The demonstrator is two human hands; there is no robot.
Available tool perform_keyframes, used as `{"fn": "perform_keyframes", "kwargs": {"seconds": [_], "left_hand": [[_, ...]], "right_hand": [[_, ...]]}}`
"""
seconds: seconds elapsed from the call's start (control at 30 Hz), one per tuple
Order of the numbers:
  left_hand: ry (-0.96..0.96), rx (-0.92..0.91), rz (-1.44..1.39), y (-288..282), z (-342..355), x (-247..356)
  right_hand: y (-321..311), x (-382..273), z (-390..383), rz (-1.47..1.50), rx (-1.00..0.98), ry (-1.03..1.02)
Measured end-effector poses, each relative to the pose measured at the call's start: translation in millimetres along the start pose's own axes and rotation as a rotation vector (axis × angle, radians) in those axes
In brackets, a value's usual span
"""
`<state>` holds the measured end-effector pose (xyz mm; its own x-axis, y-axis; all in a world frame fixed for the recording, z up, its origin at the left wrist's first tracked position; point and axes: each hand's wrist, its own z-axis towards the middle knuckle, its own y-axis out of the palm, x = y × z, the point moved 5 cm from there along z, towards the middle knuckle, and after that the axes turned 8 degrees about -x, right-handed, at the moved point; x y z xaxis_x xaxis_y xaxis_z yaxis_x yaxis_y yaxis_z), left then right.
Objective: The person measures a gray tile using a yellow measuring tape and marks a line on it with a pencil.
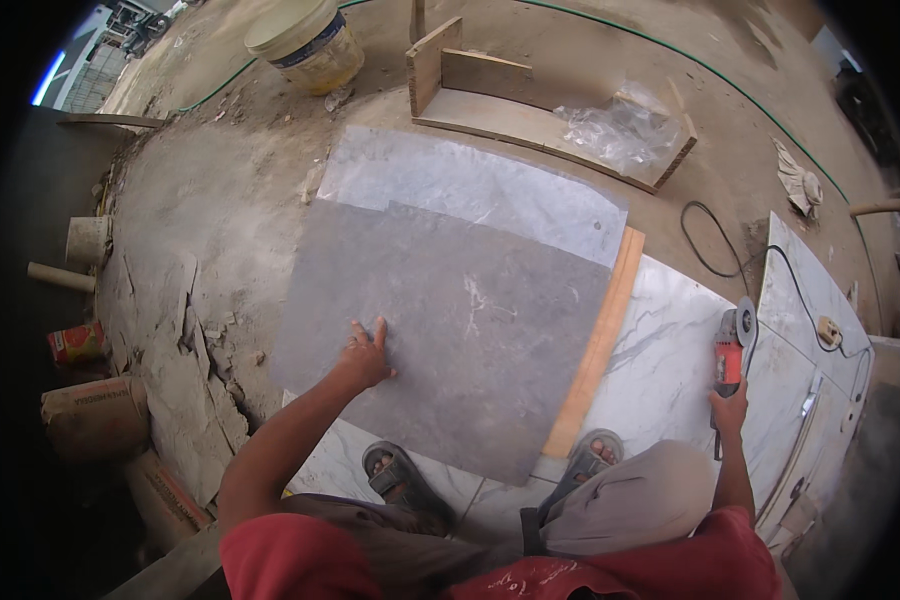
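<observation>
My left hand (369, 357) rests with spread fingers on a large grey tile (440, 310) between and beyond my feet. My right hand (729, 405) is wrapped round the body of a red and black angle grinder (729, 362), whose disc (746, 318) points away from me. The grinder is over white marbled tiles (650, 345), to the right of the grey tile. Along the grey tile's right edge lies a wooden strip (600, 340). A paler tile or sheet (470, 190) shows at the grey tile's far end.
Beyond the tile stand a wooden tray-like frame (500, 117) with clear plastic (625, 130) in it and a dirty bucket (315, 50). A black cable (710, 262) and plug (828, 332) lie at right. Broken concrete (205, 360), cardboard boxes (95, 418) and a small pail (88, 240) line the left.
</observation>
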<state>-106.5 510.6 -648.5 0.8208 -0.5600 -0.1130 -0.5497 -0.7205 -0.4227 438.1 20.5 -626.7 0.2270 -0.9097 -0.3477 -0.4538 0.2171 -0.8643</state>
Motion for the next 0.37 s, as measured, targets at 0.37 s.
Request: {"fn": "perform_keyframes", "kwargs": {"seconds": [0.37], "left_hand": [[0.949,-0.064,-0.379,-141.7,-84.9,140.4]], "right_hand": [[-62.7,-275.6,-138.5,0.945,-0.604,-0.155]]}}
